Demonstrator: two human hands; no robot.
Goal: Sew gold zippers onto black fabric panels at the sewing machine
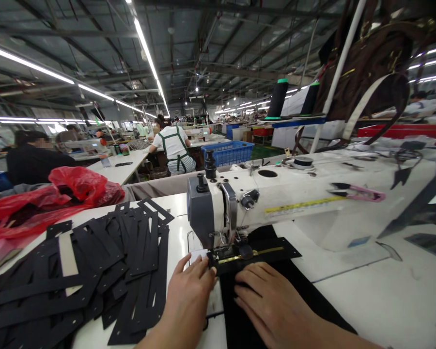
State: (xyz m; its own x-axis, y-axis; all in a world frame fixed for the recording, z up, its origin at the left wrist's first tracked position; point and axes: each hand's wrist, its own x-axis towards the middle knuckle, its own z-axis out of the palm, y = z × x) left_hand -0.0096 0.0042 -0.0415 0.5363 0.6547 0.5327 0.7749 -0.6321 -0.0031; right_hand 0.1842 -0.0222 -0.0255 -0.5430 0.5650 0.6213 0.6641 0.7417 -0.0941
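A black piece with a gold-toothed zipper (269, 250) lies under the needle area of a white sewing machine (301, 194). Beneath it, black fabric (240, 310) runs toward me over the table. My left hand (189, 295) rests at the zipper piece's left end, its fingers stretched forward and touching the edge. Flat on the fabric, just in front of the zipper, lies my right hand (272, 295) with its fingers extended. The presser foot (227, 249) partly covers the zipper's left part.
Many black slotted strips (105, 261) are heaped on the left of the table. Behind them lies a red plastic bag (83, 186). Pink-handled snips (363, 192) rest on the machine arm. Thread cones (278, 99) stand above. Beyond are a blue crate (228, 152) and a seated person (172, 145).
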